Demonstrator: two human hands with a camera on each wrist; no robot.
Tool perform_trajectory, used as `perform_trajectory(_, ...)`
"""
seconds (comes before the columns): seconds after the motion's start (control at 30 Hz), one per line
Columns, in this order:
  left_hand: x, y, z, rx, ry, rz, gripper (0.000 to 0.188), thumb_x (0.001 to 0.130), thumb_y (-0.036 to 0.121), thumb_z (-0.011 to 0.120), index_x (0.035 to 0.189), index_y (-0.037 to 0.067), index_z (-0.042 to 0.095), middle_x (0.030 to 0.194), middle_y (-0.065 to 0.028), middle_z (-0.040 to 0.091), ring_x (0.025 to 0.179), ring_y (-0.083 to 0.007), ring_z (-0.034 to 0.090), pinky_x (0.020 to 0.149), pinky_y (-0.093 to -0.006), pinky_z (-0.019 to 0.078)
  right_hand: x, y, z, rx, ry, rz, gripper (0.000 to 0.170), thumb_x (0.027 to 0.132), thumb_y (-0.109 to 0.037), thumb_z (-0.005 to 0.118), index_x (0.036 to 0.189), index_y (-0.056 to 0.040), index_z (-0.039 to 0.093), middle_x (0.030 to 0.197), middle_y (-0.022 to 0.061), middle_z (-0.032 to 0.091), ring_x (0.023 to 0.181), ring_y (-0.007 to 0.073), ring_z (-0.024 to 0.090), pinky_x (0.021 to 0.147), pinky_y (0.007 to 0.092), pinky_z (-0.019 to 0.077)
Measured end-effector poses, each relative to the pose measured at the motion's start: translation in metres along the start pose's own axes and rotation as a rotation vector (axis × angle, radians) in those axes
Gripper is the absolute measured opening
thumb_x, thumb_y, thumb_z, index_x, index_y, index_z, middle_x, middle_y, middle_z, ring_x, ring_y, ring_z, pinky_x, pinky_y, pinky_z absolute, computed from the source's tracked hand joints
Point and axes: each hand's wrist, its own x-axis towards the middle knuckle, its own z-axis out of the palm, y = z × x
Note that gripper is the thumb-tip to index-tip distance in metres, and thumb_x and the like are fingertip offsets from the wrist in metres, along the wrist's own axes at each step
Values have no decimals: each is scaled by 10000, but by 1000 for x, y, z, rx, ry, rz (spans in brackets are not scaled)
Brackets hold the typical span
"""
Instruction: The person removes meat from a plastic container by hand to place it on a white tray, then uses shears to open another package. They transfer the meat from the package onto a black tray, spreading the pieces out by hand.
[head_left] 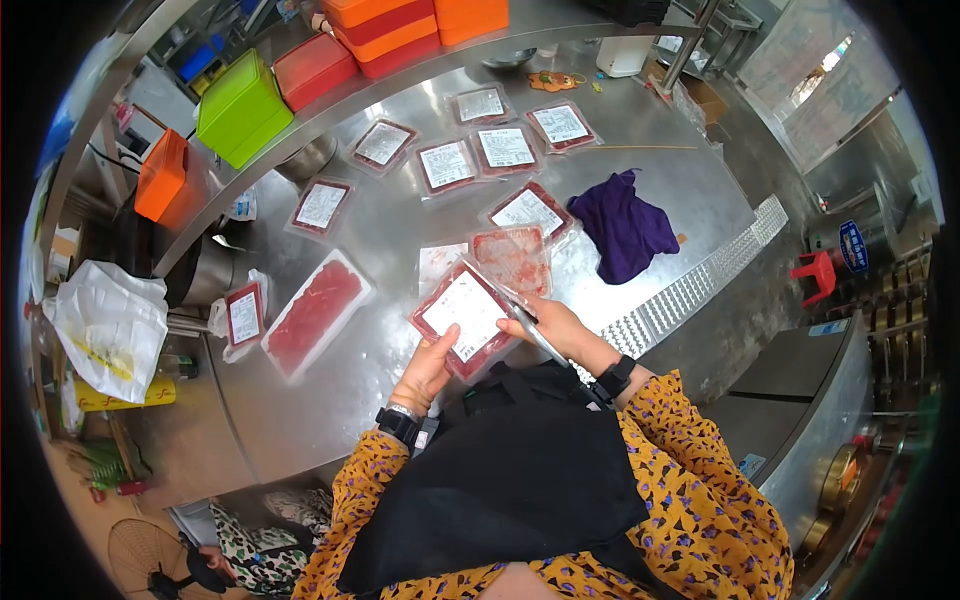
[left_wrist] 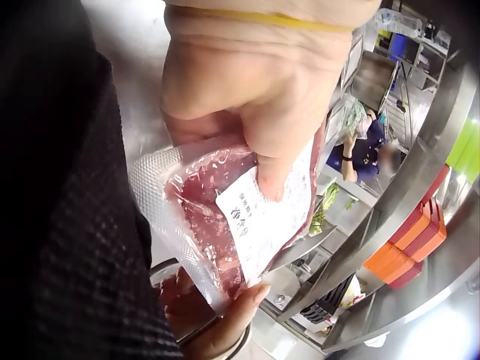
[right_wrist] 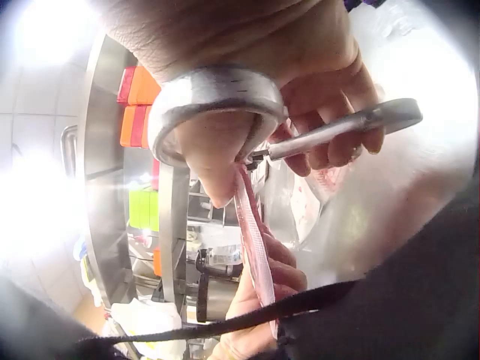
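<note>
My left hand grips a clear sealed pack of red meat by its near side, thumb pressed on the white label. My right hand holds metal scissors, with the thumb through one loop and fingers around the other handle. In the right wrist view the scissors' pivot sits right at the pack's edge; the blades are mostly hidden. Just beyond the held pack lies a flat clear bag smeared pale red. A labelled meat pack lies behind that.
Several more labelled meat packs are spread over the steel table. At left lies a long unlabelled meat pack. A purple cloth is crumpled at right, beside a perforated metal strip. Coloured boxes line the shelf above.
</note>
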Motion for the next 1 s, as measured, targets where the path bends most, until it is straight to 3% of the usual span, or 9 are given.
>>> perform_trajectory(0.13, 1, 0, -4, -17, -10, -11, 483, 961, 128, 604, 1402, 47, 425, 1346, -76, 539, 1214, -204, 543, 1033, -361, 462, 3, 8, 7, 224, -60, 50, 561, 859, -476, 698, 1159, -7, 634, 912, 119, 694, 806, 193, 643, 770, 310, 510)
perform_trajectory(0.23, -1, -1, -8, 3, 9, -14, 474, 954, 132, 616, 1385, 32, 446, 1330, -79, 553, 1196, -202, 556, 1027, -359, 465, -1, -1, -1, 163, -48, 52, 555, 827, -543, 699, 1039, -30, 675, 792, 103, 666, 767, 172, 638, 704, 318, 498)
perform_trajectory(0.33, 0, -2, -13, 60, 7, -50, 455, 948, 137, 628, 1361, 21, 478, 1304, -81, 574, 1173, -200, 570, 1013, -353, 471, 2, 4, -2, 225, -176, 232, 540, 856, -544, 669, 1022, -31, 679, 680, 46, 594, 627, 123, 584, 567, 276, 460)
perform_trajectory(0.43, 0, -2, -12, 132, -7, -85, 442, 942, 139, 639, 1343, 17, 501, 1286, -82, 589, 1157, -199, 580, 997, -346, 478, 12, 7, 8, 388, -148, 201, 534, 878, -559, 634, 978, -36, 681, 599, -4, 508, 501, 103, 509, 462, 253, 395)
perform_trajectory(0.73, 8, 4, -26, 155, -16, -126, 464, 937, 157, 645, 1348, 9, 489, 1298, -108, 584, 1141, -223, 600, 979, -361, 500, 22, 8, 4, 309, -200, 242, 535, 886, -574, 615, 860, -39, 630, 603, 32, 582, 482, 124, 558, 452, 267, 422)
perform_trajectory(0.83, 5, 3, -33, 103, 19, -84, 450, 942, 169, 639, 1339, 12, 494, 1281, -105, 592, 1122, -217, 608, 965, -360, 510, 32, 28, 12, 334, -126, 212, 495, 899, -535, 623, 846, -43, 627, 607, 36, 586, 498, 122, 565, 455, 265, 429)
perform_trajectory(0.97, -11, 13, -37, 35, 79, -29, 465, 996, 260, 547, 1386, 36, 430, 1313, -122, 572, 1150, -246, 604, 957, -400, 534, 17, 22, -16, 652, -223, 154, 365, 888, -385, 694, 919, -29, 617, 626, 41, 590, 536, 114, 581, 487, 252, 445)
perform_trajectory(1.0, -18, 20, -33, 9, 100, -20, 470, 1006, 287, 527, 1391, 40, 420, 1317, -122, 568, 1156, -248, 602, 954, -406, 538, 14, 26, -23, 666, -139, 144, 351, 875, -351, 709, 952, -24, 607, 628, 44, 595, 551, 120, 589, 505, 266, 459)
